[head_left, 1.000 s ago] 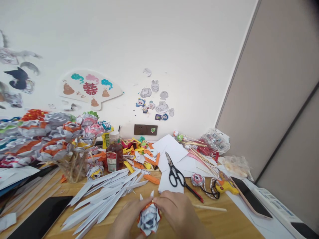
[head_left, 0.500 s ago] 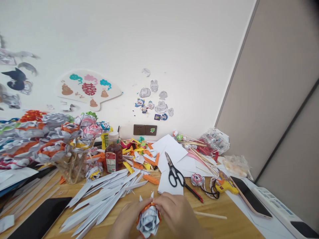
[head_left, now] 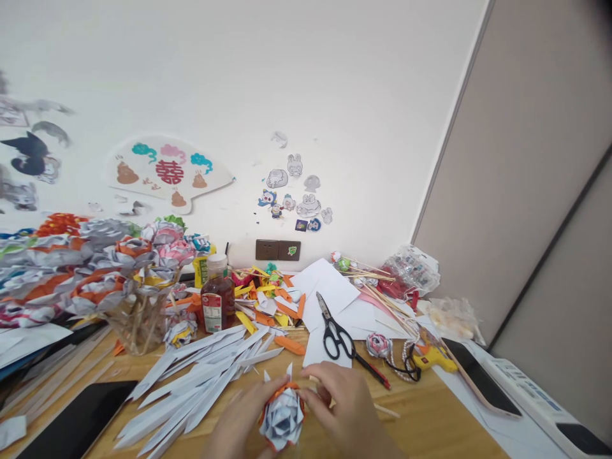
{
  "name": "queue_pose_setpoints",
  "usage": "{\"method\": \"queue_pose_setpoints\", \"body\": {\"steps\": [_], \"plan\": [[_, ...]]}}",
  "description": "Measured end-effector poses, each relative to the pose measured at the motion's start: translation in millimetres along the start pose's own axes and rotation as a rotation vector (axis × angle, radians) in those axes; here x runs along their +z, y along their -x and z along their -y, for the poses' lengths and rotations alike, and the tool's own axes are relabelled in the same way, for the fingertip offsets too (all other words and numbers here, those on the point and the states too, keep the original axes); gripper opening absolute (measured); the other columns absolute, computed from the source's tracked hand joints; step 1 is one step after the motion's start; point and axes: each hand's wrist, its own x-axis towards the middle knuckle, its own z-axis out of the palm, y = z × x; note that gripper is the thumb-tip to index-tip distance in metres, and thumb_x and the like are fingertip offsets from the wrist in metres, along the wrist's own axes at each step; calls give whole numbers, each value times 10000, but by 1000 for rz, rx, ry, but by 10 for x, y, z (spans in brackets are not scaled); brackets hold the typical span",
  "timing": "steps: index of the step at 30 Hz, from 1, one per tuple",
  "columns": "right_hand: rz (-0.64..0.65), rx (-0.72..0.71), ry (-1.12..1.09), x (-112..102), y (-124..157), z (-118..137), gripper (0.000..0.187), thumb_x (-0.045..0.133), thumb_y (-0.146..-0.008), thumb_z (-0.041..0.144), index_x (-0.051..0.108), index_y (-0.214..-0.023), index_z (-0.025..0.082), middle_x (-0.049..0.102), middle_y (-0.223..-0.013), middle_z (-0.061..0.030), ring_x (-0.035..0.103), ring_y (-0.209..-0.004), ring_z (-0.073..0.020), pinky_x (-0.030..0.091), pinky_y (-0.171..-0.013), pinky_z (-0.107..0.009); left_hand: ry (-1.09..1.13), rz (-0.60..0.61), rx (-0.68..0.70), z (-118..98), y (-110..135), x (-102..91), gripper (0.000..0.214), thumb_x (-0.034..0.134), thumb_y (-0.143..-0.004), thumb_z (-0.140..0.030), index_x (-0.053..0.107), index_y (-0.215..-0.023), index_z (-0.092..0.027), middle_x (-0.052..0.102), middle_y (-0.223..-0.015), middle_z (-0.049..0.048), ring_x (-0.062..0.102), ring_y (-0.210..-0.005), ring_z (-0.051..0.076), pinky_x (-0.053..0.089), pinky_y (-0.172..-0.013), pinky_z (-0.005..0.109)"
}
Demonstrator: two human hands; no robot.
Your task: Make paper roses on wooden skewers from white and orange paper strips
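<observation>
A paper flower (head_left: 283, 415), white petals in the middle and an orange layer around them, is in my left hand (head_left: 246, 408). Two pointed white petals stick up behind it. My right hand (head_left: 337, 405) is at the flower's right edge, thumb beside the orange rim and index finger lifted apart from it. A thin wooden stick (head_left: 388, 411) runs beneath the right palm and comes out on the right; a pale bit shows between the fingers. The hand seems closed around this stick, though the grip is partly hidden.
Folded white paper strips (head_left: 201, 389) lie left of the hands. Beyond are black scissors (head_left: 337, 338), white sheets (head_left: 329, 296), orange and yellow scraps (head_left: 272, 303), and a bottle (head_left: 215, 306). A yellow glue gun (head_left: 437, 359) and phone (head_left: 482, 376) are right; a black phone (head_left: 79, 417) is left.
My right hand has shifted slightly right and its index finger has lifted from the petals. The stick now slants more, with less of it showing. My left hand still holds the flower.
</observation>
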Motion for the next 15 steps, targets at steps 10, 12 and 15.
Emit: {"method": "queue_pose_setpoints", "body": {"steps": [10, 12, 15], "plan": [[-47, -208, 136, -47, -25, 65, 427, 263, -1031, 320, 626, -841, 199, 623, -593, -3, 572, -513, -142, 326, -487, -267, -74, -45, 112, 116, 13, 108, 503, 589, -686, -197, 552, -1174, -312, 746, -821, 9, 688, -682, 211, 547, -635, 271], [-78, -256, 223, -51, -33, 76, 439, 253, -1031, 283, 620, -805, 193, 587, -549, -1, 533, -468, -145, 291, -462, -280, -84, -39, 130, 133, 22, 122, 517, 597, -680, -191, 544, -1182, -304, 748, -827, 14, 689, -677, 211, 544, -629, 270], [-109, -301, 295, -41, -41, 85, 441, 258, -1027, 246, 608, -764, 188, 552, -520, 1, 489, -437, -152, 256, -447, -296, -106, -23, 124, 145, 35, 126, 546, 604, -666, -181, 539, -1196, -293, 748, -836, 25, 689, -678, 217, 537, -615, 276]]}}
